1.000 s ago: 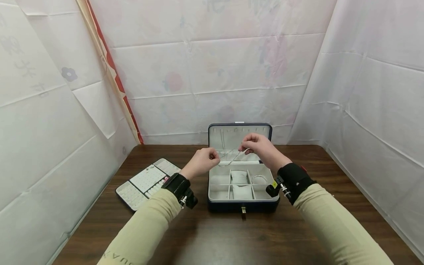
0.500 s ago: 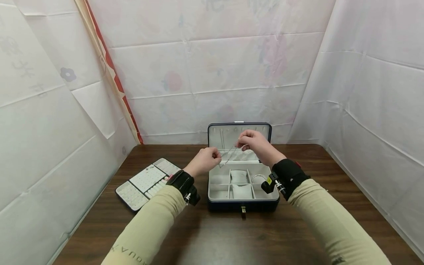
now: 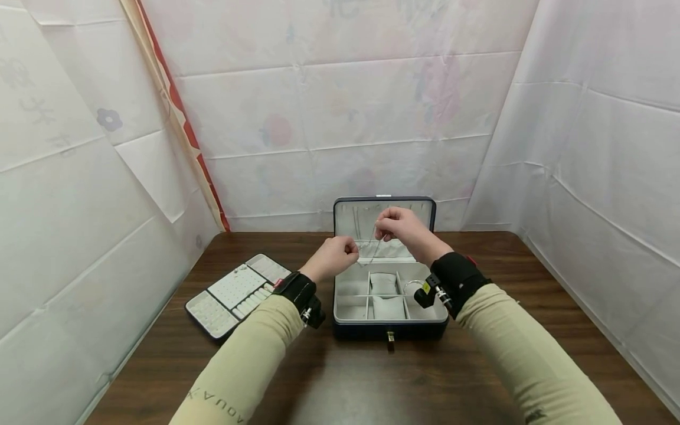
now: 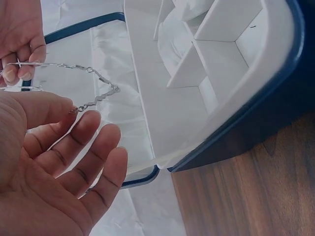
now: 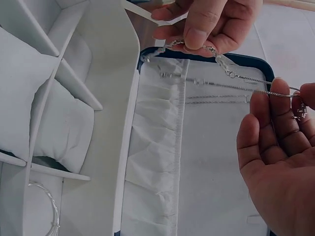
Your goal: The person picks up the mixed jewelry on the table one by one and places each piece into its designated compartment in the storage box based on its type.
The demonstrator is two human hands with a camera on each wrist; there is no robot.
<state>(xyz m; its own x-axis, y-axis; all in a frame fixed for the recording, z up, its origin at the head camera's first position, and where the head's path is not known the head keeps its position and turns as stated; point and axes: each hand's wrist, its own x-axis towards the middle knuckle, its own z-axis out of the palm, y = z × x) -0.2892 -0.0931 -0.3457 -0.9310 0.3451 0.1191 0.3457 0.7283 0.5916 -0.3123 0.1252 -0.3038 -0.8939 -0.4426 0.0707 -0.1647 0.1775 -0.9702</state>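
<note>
A thin silver necklace [image 5: 224, 66] stretches between my two hands in front of the raised lid of a navy jewelry box [image 3: 366, 330]. My left hand [image 3: 334, 258] pinches one part of it between thumb and forefinger, its other fingers loosely spread in the left wrist view. Higher and to the right, my right hand [image 3: 404, 230] pinches another part. The slack hangs as a loop, seen closely as a necklace [image 4: 116, 89] in the left wrist view. Inside the lid [image 5: 211, 147], other thin chains [image 5: 216, 98] hang behind the hands, above a gathered fabric pocket [image 5: 152, 147].
Two white cushions [image 3: 389, 307] fill the middle compartments of the box, and a silver bangle [image 3: 415, 287] lies in a right one. To the left, a white-lined jewelry tray [image 3: 236, 289] with earrings and ring rolls rests on the wooden table [image 3: 366, 389]. White sheeting surrounds the table.
My right hand has moved up and left, still pinching the necklace. The left hand has shifted slightly right, so the hands are closer together. Box and tray have stayed put.
</note>
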